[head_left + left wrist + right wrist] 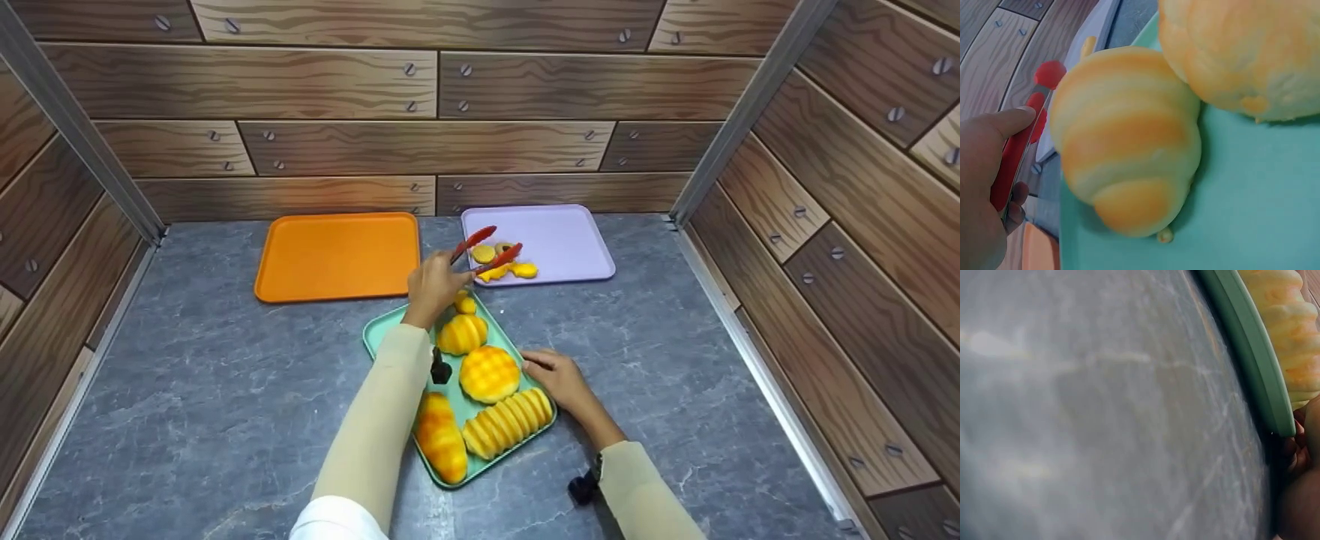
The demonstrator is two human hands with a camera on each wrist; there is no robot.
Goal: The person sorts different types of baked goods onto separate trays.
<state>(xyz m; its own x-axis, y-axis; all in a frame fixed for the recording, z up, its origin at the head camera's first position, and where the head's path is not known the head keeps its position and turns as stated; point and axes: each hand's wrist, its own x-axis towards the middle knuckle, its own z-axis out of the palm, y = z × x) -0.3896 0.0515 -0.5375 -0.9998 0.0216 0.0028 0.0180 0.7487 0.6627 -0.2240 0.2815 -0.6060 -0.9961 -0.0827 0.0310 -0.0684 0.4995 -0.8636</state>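
Note:
My left hand (pixel 439 283) holds red-tipped tongs (pixel 501 259) over the near left corner of the lilac tray (pixel 562 240). The tong arms are spread, with nothing visibly pinched. Beneath them lie a round yellow biscuit (pixel 483 254), a brown ring-shaped piece and small yellow pieces (pixel 524 270). My right hand (pixel 561 382) grips the right rim of the green tray (pixel 1252 185). On that tray are a striped roll (pixel 1129 135), a round bun with a grid pattern (pixel 490 373), a ridged loaf (pixel 508 424), a long loaf (pixel 441 437) and a small yellow piece (pixel 465 303) partly behind my left hand.
An orange tray (pixel 341 256) with a bare surface lies at the back left. Wood-patterned walls (pixel 337 82) close in the grey marbled tabletop (pixel 187 390) at the back and both sides. The green tray sits slanted, its far end close to the other two trays.

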